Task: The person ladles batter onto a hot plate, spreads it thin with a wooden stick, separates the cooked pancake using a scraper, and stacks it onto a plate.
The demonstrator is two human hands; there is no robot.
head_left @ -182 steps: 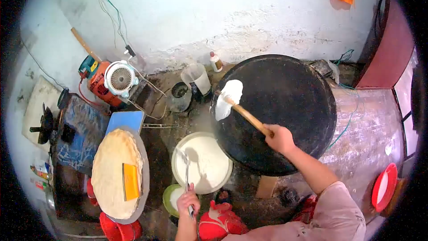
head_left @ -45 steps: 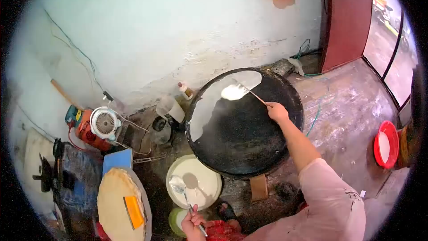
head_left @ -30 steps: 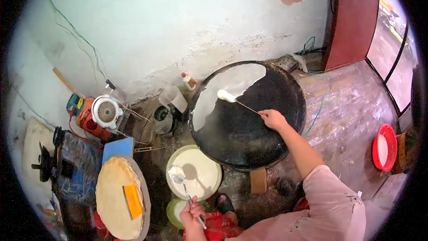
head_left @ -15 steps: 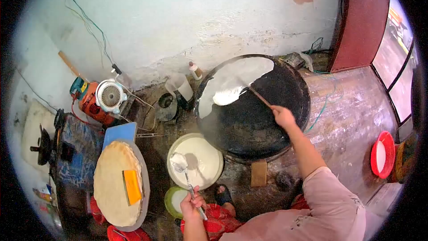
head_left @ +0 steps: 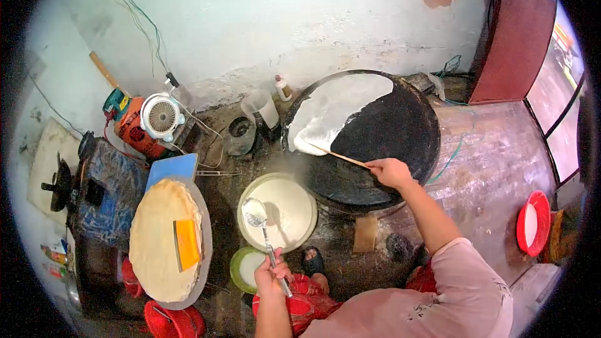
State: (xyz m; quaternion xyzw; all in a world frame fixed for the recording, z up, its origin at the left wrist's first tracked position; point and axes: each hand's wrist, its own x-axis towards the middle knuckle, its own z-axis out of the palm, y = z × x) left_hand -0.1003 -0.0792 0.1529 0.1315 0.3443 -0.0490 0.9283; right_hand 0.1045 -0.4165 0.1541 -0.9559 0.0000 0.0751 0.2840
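My right hand [head_left: 389,172] is closed around a thin wooden batter spreader [head_left: 347,159]. The spreader's far end lies in wet white batter [head_left: 344,103] coating the upper-left part of a round black griddle [head_left: 394,131]. Bare black surface shows on the griddle's right and lower parts. In my left hand [head_left: 272,275] is the handle of a metal ladle [head_left: 254,213], its bowl white with batter. That bowl hangs over a wide tub [head_left: 315,216] of pale batter, left of the griddle. Below the tub sits a green bowl [head_left: 235,269] with white contents.
A stack of flat round pancakes [head_left: 156,238] stands at left, with an orange scraper [head_left: 187,245] on it. Behind are a blower [head_left: 161,116], a clear jug [head_left: 261,109] and a bottle [head_left: 283,87]. A red basin [head_left: 541,238] is at far right.
My right hand has drawn the spreader toward the griddle's left edge, and the batter now reaches further down that side. My left hand keeps the ladle over the tub. The view has shifted slightly.
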